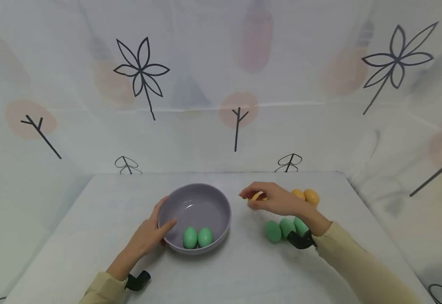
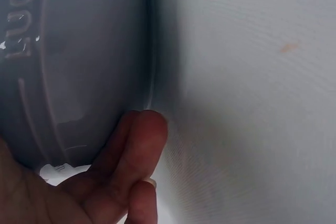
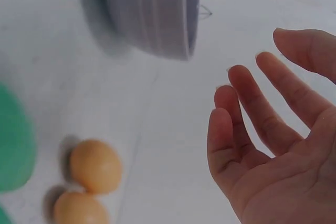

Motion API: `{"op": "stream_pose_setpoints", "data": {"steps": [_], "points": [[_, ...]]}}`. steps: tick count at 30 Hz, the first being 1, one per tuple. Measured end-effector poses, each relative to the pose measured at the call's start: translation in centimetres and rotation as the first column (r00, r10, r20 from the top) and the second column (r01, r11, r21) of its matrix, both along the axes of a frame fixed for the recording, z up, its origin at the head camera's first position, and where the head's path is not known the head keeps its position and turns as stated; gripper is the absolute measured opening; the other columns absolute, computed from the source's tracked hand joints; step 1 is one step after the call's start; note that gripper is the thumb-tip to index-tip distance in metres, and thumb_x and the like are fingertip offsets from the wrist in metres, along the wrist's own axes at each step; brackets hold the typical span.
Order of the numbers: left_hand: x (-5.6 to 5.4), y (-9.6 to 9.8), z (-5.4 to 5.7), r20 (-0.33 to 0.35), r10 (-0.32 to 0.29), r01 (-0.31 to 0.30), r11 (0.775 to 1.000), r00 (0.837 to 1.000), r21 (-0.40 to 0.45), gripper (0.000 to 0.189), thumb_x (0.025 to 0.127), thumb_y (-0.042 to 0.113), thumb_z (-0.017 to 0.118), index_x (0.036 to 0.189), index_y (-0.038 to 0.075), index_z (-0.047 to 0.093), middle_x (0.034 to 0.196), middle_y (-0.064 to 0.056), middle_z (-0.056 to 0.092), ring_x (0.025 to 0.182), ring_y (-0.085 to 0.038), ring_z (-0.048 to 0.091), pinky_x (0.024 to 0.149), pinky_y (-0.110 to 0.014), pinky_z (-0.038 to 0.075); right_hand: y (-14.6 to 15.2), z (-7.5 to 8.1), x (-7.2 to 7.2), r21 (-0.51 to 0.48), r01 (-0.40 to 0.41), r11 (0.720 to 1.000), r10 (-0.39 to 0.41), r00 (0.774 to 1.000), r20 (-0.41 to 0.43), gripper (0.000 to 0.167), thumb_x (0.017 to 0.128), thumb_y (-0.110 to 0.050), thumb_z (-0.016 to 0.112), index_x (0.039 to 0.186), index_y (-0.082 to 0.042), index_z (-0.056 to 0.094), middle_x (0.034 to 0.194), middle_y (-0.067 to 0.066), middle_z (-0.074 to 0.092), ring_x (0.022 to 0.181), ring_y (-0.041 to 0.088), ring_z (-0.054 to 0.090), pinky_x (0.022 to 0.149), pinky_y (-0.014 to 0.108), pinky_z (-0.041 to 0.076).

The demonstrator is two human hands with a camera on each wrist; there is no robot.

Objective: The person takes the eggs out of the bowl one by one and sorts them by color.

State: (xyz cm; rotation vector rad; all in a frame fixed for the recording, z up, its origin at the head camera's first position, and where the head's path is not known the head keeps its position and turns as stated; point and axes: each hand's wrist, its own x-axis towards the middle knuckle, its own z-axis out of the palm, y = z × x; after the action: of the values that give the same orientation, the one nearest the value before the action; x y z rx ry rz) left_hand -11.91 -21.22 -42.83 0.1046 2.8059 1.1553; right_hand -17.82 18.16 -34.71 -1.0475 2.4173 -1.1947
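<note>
Head view: white cloth-covered table (image 1: 92, 236), backed by pale drapes printed with black twigs and flowers (image 1: 141, 69). Left grip (image 1: 150, 234) curled round the rim of a round grey bowl (image 1: 202, 198); right grip (image 1: 272, 198) wide, holding nothing.

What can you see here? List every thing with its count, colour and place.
bowl: one, grey-lilac, middle of the table
green eggs in the bowl: two, side by side at its near wall
green eggs on the table: three, in a row right of the bowl, by the right wrist
orange eggs: two for certain, behind the right hand; a further orange shape shows by its fingers, too hidden to tell
table: one, white
cloth: white, printed with black flowers and twigs, behind and to both sides
left hand: grips the bowl's left rim, thumb inside
right hand: above the table right of the bowl, fingers spread, palm empty in the wrist view
</note>
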Motion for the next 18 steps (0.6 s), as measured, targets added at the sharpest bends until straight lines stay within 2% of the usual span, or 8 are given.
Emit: {"op": "stream_pose_setpoints", "data": {"steps": [2,8,11,15,18], "points": [[0.0,0.1,0.1,0.008,-0.006,0.006,1.0,1.0,0.006,0.081,0.097,0.051,0.059,0.16,0.029,0.012,0.066,-0.003,0.062,0.055,-0.017,0.06,0.071,-0.038,0.046,-1.3,0.5,-0.4,-0.004,-0.019,1.0,0.019,1.0,0.011,0.028,0.098,-0.019,0.066,0.125,-0.014,0.065,0.117,0.0,0.065,0.107,0.018,0.06,0.092,0.037,0.049],[-0.1,0.1,0.1,0.034,-0.016,0.016,1.0,0.999,0.0,0.084,0.096,0.048,0.061,0.16,0.029,0.009,0.064,-0.002,0.062,0.057,-0.017,0.06,0.076,-0.04,0.046,-5.2,1.6,-1.8,-0.004,-0.056,0.998,0.056,0.996,0.07,0.026,0.098,-0.017,0.065,0.124,-0.014,0.067,0.116,0.007,0.067,0.104,0.016,0.061,0.093,0.039,0.048],[-0.1,0.1,0.2,0.046,-0.024,0.024,1.0,0.999,-0.003,0.083,0.097,0.044,0.061,0.16,0.029,0.008,0.064,-0.002,0.063,0.059,-0.017,0.061,0.077,-0.042,0.046,-6.8,1.5,-2.7,0.019,-0.109,0.994,0.107,0.992,0.07,0.025,0.099,-0.017,0.063,0.122,-0.013,0.07,0.117,0.008,0.068,0.104,0.013,0.062,0.093,0.036,0.047],[-0.1,0.0,0.4,0.067,-0.035,0.035,0.999,0.997,0.006,0.082,0.097,0.036,0.06,0.16,0.03,0.007,0.064,-0.003,0.063,0.061,-0.018,0.061,0.073,-0.04,0.046,-9.1,1.2,-3.9,0.042,-0.2,0.979,0.197,0.978,0.071,0.025,0.098,-0.015,0.062,0.12,-0.009,0.072,0.113,0.004,0.071,0.102,0.012,0.064,0.088,0.035,0.05],[0.0,-0.1,0.6,0.091,-0.042,0.039,0.999,0.995,0.033,0.083,0.096,0.032,0.059,0.16,0.032,0.006,0.063,-0.004,0.063,0.058,-0.02,0.062,0.069,-0.037,0.045,-10.7,1.1,-4.4,0.044,-0.242,0.969,0.235,0.963,0.133,0.023,0.097,-0.014,0.063,0.117,-0.012,0.074,0.107,-0.002,0.072,0.099,0.018,0.066,0.083,0.037,0.053]]}}
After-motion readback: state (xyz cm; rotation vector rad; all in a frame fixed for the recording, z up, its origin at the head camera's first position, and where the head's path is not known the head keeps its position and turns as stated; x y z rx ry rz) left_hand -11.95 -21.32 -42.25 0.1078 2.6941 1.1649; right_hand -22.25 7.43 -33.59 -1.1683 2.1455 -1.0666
